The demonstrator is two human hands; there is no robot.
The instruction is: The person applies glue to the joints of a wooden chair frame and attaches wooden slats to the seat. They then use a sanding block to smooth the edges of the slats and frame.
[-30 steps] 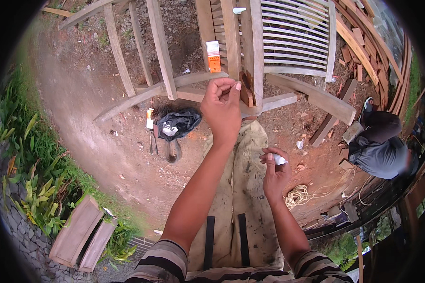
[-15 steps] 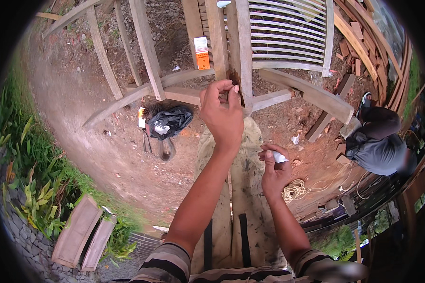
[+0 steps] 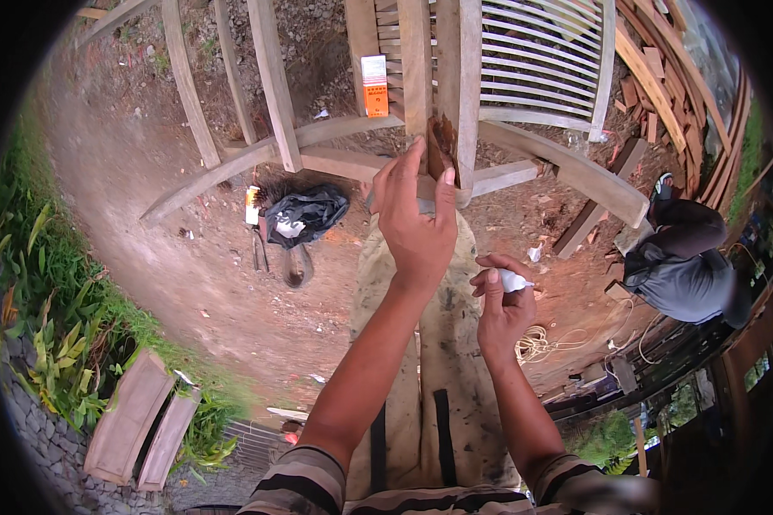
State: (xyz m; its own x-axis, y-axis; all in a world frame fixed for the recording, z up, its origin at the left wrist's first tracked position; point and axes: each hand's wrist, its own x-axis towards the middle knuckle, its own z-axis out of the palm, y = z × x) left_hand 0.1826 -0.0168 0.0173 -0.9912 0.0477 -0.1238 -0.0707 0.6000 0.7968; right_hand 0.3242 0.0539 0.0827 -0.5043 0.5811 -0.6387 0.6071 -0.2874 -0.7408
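Observation:
My left hand reaches forward to a wooden frame, thumb and fingers apart with nothing seen between them. Its fingertips are beside the lower end of an upright wooden post; whether they touch it I cannot tell. Just past the thumb, a dark brown patch marks the wood in the gap between two posts. Lower and to the right, my right hand is closed around a small white bottle with a pointed tip facing right. An orange and white box stands on the frame's curved rail, left of the posts.
A slatted panel adjoins the posts. On the dirt at left lie a black plastic bag and a plier-like tool. A rope coil lies at right, near a seated person and stacked planks.
My left thumb and fingers, pinched together before, have spread apart, uncovering more of the brown patch. My right hand keeps the bottle in nearly the same place. The view has shifted slightly.

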